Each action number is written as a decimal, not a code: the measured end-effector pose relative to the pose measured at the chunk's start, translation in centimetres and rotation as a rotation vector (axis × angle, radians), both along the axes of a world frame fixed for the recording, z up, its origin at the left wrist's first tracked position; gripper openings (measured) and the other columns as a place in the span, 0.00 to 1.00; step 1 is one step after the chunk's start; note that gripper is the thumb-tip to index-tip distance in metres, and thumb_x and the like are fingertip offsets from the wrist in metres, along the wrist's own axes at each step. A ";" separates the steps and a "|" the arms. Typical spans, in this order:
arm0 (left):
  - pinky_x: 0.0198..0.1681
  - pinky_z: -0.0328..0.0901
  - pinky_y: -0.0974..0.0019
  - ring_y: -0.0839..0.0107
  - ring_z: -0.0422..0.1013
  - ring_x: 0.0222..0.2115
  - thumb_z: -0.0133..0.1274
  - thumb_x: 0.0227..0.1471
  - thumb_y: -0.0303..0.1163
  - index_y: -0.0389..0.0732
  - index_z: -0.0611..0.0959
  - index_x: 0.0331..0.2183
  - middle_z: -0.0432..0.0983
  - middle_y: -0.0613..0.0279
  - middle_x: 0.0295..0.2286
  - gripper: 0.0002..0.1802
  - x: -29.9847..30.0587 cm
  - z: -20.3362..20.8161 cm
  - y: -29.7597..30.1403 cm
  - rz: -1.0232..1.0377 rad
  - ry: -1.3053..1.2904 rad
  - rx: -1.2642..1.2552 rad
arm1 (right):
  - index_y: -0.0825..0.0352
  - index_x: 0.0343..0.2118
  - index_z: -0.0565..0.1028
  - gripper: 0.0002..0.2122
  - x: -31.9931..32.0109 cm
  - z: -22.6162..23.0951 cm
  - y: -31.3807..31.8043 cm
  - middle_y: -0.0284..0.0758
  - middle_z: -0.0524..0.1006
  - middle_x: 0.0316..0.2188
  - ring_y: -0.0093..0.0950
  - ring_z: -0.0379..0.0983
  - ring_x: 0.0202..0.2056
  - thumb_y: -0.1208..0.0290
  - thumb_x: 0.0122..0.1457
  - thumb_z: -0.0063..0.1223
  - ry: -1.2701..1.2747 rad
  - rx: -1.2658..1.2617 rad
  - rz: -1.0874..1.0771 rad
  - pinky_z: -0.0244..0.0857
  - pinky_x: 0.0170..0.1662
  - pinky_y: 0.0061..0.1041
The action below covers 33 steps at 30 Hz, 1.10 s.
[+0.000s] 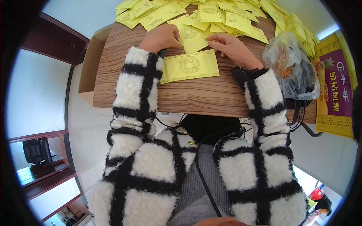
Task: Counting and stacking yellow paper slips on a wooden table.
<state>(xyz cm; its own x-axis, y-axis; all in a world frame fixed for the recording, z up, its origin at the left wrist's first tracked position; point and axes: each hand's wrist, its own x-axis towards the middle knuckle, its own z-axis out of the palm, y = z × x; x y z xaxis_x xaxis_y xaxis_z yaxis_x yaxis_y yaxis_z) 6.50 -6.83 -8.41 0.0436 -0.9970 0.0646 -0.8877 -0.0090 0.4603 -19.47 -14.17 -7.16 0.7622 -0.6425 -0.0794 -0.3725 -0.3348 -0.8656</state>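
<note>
A flat yellow paper packet [193,40] with a round printed ornament lies tilted between my two hands, at the near edge of a heap. My left hand [161,38] is closed at its left edge, thumb and forefinger curled against it. At the opposite edge, my right hand [234,49] has its thumb and forefinger drawn together at the packet's side. Just nearer to me, a second yellow packet [203,67] lies flat and crosswise on the wooden table [128,90], ornament upward; neither hand grips it.
Many loose yellow packets [233,19] pile up across the table's far side. To the right sit a clear plastic bag [290,64] with dark and orange things inside and a purple-and-yellow printed bag [333,84]. A cardboard box [90,67] stands beyond the left edge. Black cables [299,116] hang at the right.
</note>
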 end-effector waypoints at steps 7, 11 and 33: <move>0.31 0.68 0.65 0.66 0.75 0.28 0.65 0.39 0.46 0.41 0.82 0.30 0.79 0.60 0.26 0.21 -0.6 0.4 0.1 -0.011 0.002 0.037 | 0.66 0.51 0.75 0.17 -0.2 0.2 0.0 0.25 0.76 0.42 0.13 0.65 0.39 0.62 0.64 0.48 -0.012 0.068 0.041 0.60 0.41 0.14; 0.26 0.67 0.68 0.71 0.73 0.22 0.62 0.45 0.44 0.39 0.81 0.30 0.78 0.61 0.23 0.18 -0.4 0.0 0.1 0.048 0.290 0.074 | 0.66 0.53 0.74 0.17 -0.2 0.4 0.7 0.24 0.75 0.43 0.14 0.65 0.39 0.64 0.65 0.47 -0.200 0.064 0.090 0.60 0.44 0.15; 0.31 0.67 0.76 0.79 0.73 0.28 0.61 0.44 0.24 0.36 0.74 0.52 0.78 0.65 0.29 0.30 2.1 0.4 0.7 0.095 0.772 -0.357 | 0.63 0.42 0.78 0.11 -0.5 0.4 0.2 0.26 0.80 0.35 0.13 0.74 0.35 0.63 0.64 0.50 -0.357 0.076 -0.221 0.63 0.38 0.15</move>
